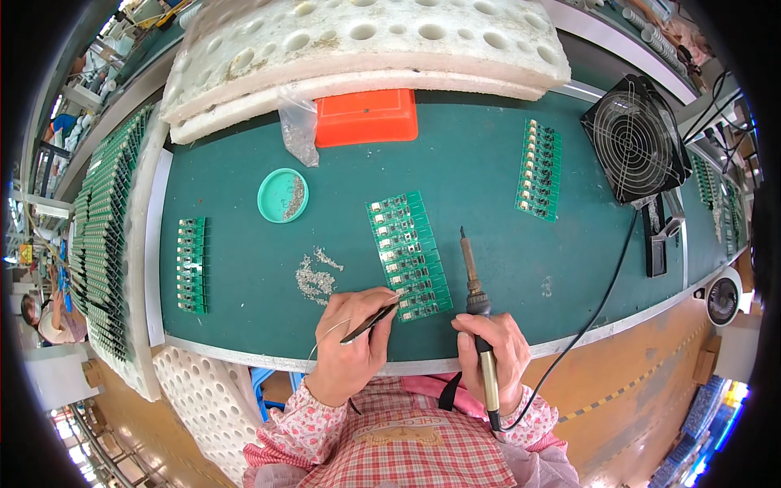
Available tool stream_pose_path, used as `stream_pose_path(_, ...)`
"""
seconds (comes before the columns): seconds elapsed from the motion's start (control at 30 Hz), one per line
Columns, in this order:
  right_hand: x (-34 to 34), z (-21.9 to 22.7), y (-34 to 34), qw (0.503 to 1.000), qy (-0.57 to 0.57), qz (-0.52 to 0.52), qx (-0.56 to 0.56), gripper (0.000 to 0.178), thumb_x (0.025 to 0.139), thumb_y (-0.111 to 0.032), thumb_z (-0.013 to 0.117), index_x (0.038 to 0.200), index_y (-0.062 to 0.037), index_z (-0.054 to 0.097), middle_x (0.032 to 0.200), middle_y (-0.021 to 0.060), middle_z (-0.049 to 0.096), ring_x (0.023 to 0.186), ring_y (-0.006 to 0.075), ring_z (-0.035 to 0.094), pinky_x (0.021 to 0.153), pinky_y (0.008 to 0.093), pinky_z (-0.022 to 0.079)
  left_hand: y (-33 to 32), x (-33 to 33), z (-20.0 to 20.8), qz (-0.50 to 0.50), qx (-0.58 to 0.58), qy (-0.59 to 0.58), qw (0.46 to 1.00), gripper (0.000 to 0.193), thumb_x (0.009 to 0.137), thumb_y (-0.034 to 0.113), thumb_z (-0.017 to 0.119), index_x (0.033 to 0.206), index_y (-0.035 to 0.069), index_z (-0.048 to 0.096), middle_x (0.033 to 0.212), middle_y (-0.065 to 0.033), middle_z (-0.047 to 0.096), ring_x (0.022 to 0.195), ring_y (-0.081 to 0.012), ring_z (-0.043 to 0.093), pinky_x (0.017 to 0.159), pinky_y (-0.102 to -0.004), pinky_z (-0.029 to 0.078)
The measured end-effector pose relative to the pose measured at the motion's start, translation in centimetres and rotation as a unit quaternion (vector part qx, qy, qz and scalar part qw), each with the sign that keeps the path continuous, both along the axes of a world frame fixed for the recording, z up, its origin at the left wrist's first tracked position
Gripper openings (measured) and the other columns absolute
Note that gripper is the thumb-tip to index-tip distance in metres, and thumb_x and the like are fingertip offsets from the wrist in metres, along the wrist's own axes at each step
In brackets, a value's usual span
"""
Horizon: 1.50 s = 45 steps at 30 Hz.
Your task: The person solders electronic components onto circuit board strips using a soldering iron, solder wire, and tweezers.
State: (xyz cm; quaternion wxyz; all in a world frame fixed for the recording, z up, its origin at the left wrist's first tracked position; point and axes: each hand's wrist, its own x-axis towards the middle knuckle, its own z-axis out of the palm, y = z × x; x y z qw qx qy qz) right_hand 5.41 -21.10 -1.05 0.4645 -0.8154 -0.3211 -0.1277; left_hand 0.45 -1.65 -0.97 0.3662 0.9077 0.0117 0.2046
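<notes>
In front of me a green panel of small circuit boards (415, 259) lies slightly tilted on the green work mat. My left hand (346, 350) is closed around dark tweezers (370, 324), whose tips reach the panel's lower left edge. A thin wire (322, 335) also runs out by that hand. My right hand (506, 358) grips a soldering iron (475, 294), its tip pointing away from me, to the right of the panel and apart from it. Left of the panel is a loose heap of tiny pale parts (314, 281). Beyond it stands a round turquoise dish (262, 197) with more of them.
Other board panels lie left (192, 264) and far right (538, 171). A black fan (633, 138) and an iron stand (656, 248) stand at right; the iron's cord (598, 313) crosses the table edge. An orange bin (366, 120), plastic bag (299, 134) and foam block (366, 61) are behind.
</notes>
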Motion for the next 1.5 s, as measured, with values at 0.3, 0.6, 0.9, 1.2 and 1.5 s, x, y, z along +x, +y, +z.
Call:
stream_pose_path(0.3, -1.1, -1.0, -1.2, 0.985, 0.022, 0.029, 0.17, 0.015, 0.088, -0.01, 0.065, 0.098, 0.0001, 0.065, 0.062, 0.0046, 0.063, 0.05, 0.0188, 0.057, 0.048, 0.032, 0.049, 0.0, 0.0, 0.1, 0.0, -0.004, 0.002, 1.0, 0.023, 0.082, -0.006, 0.07, 0.103, 0.003, 0.066, 0.1, -0.0117, 0.071, 0.085, -0.03, 0.065, 0.075, -0.0366, 0.05)
stream_pose_path(0.6, -0.9, -1.3, -0.7, 0.963, 0.049, 0.076, 0.252, 0.018, 0.092, -0.019, 0.066, 0.096, -0.0018, 0.06, 0.065, 0.0044, 0.068, 0.051, 0.0193, 0.06, 0.05, 0.0333, 0.052, 0.1, 0.0, 0.2, -0.003, -0.011, -0.004, 1.0, 0.023, 0.082, -0.004, 0.069, 0.104, 0.003, 0.066, 0.099, -0.012, 0.07, 0.084, -0.0302, 0.064, 0.075, -0.0367, 0.05)
stream_pose_path(0.9, -0.9, -1.2, -0.6, 0.964, 0.044, 0.079, 0.249, 0.015, 0.09, -0.014, 0.066, 0.096, -0.0017, 0.06, 0.065, 0.005, 0.068, 0.052, 0.0198, 0.061, 0.052, 0.0337, 0.053, 0.1, 0.0, 0.1, -0.004, -0.023, 0.0, 1.0, 0.024, 0.082, -0.005, 0.07, 0.104, 0.003, 0.066, 0.099, -0.0114, 0.071, 0.084, -0.0301, 0.065, 0.075, -0.037, 0.05)
stream_pose_path(1.2, -0.7, -1.3, -0.7, 0.964, 0.035, 0.079, 0.252, 0.014, 0.088, -0.014, 0.066, 0.094, -0.0016, 0.061, 0.064, 0.0054, 0.068, 0.051, 0.0198, 0.061, 0.051, 0.0337, 0.053, 0.0, -0.1, 0.1, 0.001, -0.02, 0.0, 1.0, 0.025, 0.081, -0.006, 0.07, 0.104, 0.003, 0.066, 0.098, -0.0113, 0.071, 0.085, -0.0296, 0.066, 0.076, -0.0363, 0.051)
stream_pose_path(1.5, -0.7, -0.3, -0.6, 0.967, 0.058, 0.084, 0.235, 0.014, 0.089, -0.013, 0.066, 0.095, -0.0018, 0.061, 0.062, 0.0038, 0.066, 0.049, 0.0181, 0.06, 0.049, 0.0314, 0.051, 0.1, 0.0, 0.1, -0.004, -0.018, -0.002, 1.0, 0.026, 0.08, -0.007, 0.071, 0.104, 0.003, 0.066, 0.098, -0.0109, 0.071, 0.084, -0.0297, 0.066, 0.075, -0.036, 0.051)
